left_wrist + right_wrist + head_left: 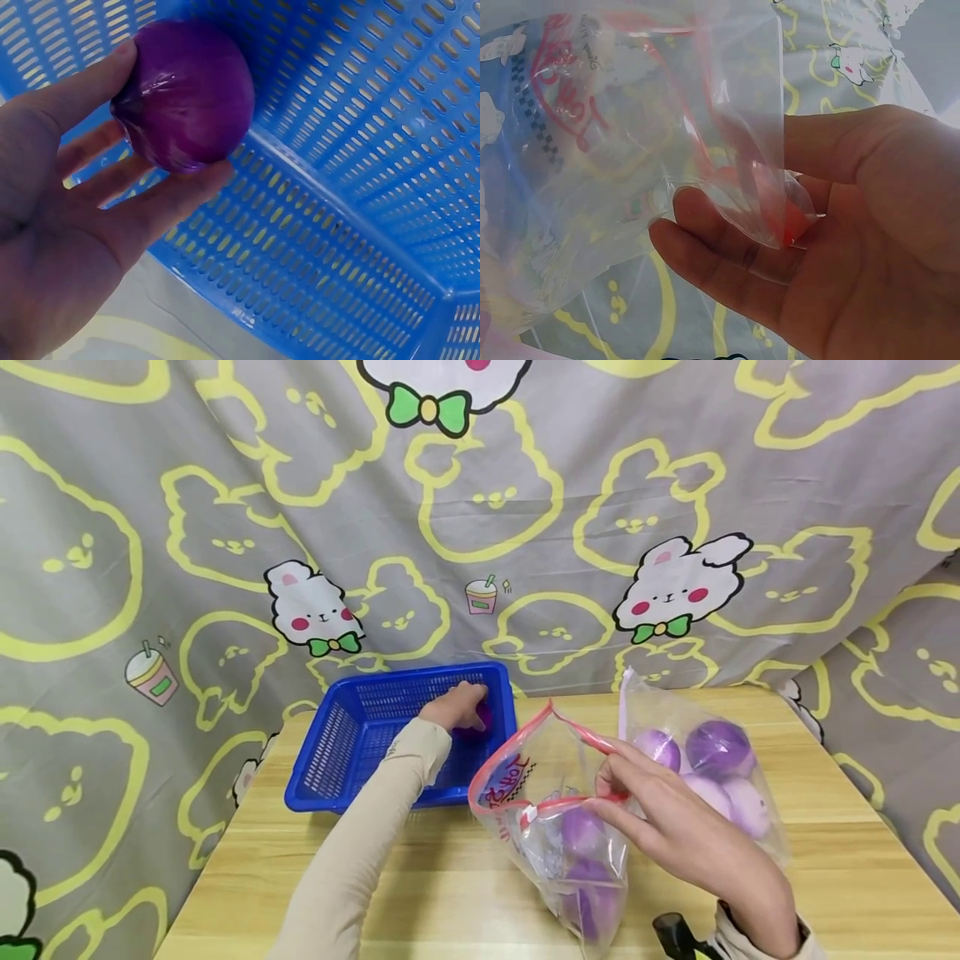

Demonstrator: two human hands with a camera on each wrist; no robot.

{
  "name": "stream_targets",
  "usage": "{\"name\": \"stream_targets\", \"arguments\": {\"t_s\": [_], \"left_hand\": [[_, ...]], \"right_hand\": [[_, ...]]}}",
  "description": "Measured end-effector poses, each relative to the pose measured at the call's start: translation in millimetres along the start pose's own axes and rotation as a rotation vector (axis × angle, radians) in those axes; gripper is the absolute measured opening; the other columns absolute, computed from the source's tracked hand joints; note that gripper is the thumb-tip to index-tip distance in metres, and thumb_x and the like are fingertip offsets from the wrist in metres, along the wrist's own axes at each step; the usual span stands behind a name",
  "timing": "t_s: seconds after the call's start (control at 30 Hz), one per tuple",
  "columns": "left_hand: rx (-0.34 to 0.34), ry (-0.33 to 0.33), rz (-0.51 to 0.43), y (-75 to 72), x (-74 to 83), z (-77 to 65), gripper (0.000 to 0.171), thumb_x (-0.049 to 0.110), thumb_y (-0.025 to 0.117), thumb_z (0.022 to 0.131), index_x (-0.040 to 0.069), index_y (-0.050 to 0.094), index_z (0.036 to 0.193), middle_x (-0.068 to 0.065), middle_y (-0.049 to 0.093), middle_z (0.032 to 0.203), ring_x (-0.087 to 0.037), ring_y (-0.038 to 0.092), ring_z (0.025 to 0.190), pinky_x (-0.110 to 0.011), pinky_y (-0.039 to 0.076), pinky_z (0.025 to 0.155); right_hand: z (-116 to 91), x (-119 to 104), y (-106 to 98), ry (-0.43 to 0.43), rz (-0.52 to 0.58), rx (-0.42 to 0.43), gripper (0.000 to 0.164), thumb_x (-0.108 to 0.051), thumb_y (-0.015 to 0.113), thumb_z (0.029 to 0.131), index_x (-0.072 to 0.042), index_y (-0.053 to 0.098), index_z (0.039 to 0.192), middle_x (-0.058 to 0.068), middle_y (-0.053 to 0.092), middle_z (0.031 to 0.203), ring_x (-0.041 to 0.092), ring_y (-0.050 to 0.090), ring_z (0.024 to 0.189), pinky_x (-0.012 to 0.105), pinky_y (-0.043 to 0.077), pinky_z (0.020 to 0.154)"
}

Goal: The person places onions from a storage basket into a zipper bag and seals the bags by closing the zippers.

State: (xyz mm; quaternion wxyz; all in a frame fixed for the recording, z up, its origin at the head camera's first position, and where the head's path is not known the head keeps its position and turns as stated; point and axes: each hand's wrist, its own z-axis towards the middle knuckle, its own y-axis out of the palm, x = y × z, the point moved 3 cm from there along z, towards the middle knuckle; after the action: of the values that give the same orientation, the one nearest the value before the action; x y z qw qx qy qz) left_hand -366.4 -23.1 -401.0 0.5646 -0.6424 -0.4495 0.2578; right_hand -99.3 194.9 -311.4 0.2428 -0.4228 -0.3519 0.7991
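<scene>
Inside the blue basket, at its right end, my left hand holds a purple onion. In the left wrist view the thumb lies along one side of the onion and the fingers on the other, close to the slotted wall. My right hand pinches the red-edged mouth of a clear zip bag between thumb and fingers. The bag's mouth gapes towards the basket, and purple onions lie in its lower part. In the right wrist view the clear film partly covers the fingers.
A second clear bag with several purple and paler onions lies on the wooden table, right of the first bag. A patterned grey curtain hangs behind the table. A black cylindrical piece shows by the right sleeve.
</scene>
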Motion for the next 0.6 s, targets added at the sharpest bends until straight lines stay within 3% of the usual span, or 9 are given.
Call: {"name": "stream_targets", "arguments": {"t_s": [0.4,0.6], "left_hand": [[0.05,0.079,0.002,-22.7,4.8,-13.0,0.046,0.028,0.079,0.086,0.004,0.066,0.123,-0.012,0.066,0.112,-0.024,0.063,0.098,-0.036,0.055,0.085],[0.057,0.075,-0.019,-31.2,7.9,-22.0,0.043,0.029,0.077,0.088,0.006,0.065,0.123,-0.011,0.065,0.111,-0.024,0.063,0.096,-0.036,0.055,0.083]], "right_hand": [[1,0,2,0.009,-0.031,-0.006,0.011,-0.027,0.066,0.097,-0.026,0.055,0.095,-0.012,0.052,0.103,0.002,0.049,0.084,0.026,0.049,0.076],[1,0,2,-0.007,-0.018,-0.002,0.014,-0.025,0.068,0.096,-0.024,0.054,0.093,-0.013,0.049,0.093,0.001,0.048,0.078,0.023,0.048,0.069]]}}
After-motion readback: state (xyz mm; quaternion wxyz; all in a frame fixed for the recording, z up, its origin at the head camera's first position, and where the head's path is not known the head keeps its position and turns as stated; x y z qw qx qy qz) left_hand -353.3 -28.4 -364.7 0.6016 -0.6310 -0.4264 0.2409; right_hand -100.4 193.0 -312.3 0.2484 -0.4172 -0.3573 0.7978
